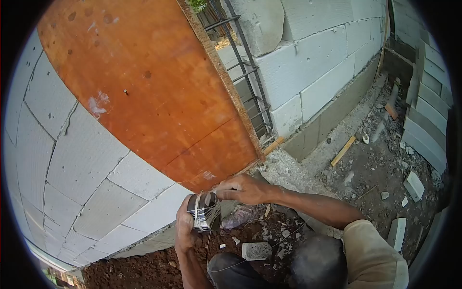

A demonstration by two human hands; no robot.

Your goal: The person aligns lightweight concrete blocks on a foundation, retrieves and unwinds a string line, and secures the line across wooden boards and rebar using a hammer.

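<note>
A dark cylindrical bundle (pixel 204 212) with thin wire and pale bands wound around it sits below the lower end of the orange panel. My left hand (pixel 185 226) is closed around its left side. At the upper right edge of the bundle, the fingers of my right hand (pixel 243 189) are pinched together by the loose wire strands. The fingertips are small and partly blurred. A thin wire (pixel 208 250) hangs from the bundle and curves over a dark-clothed knee (pixel 236 272).
An orange panel (pixel 159 91) leans between white block walls (pixel 308 72), beside upright rebar (pixel 245 72). Brown soil (pixel 139 267) with a block piece (pixel 256 251) lies below. Wood strips (pixel 343 151) and rubble lie at right. A blurred dark round shape (pixel 318 262) is at bottom.
</note>
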